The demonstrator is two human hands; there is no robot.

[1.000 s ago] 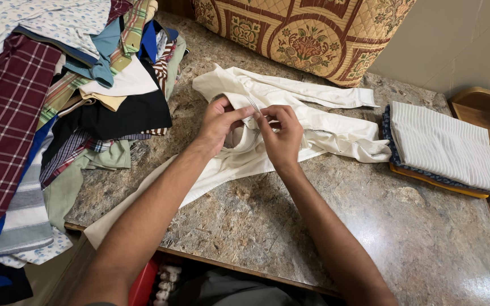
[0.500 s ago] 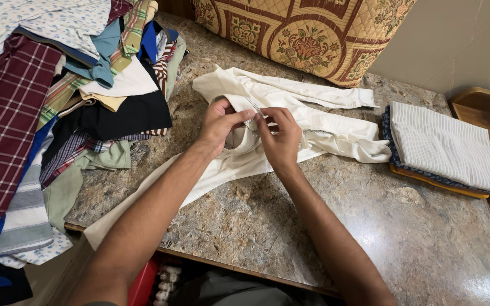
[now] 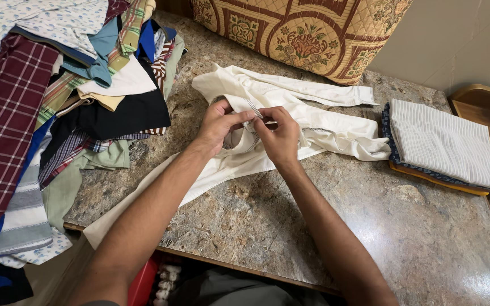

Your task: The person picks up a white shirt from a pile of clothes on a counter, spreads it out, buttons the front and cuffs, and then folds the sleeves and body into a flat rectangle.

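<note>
Our left hand and right hand keep pinching the cream garment at its zipper; hands closer now, garment unmoved on the surface.

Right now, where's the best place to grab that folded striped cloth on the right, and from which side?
Probably take the folded striped cloth by its near long edge, coming from the counter side. That edge faces bare stone counter, while the cream garment crowds its left end. It lies flat atop a dark folded piece, so pinch only the top layer. Both the left hand and right hand are pinching the cream garment.
</note>
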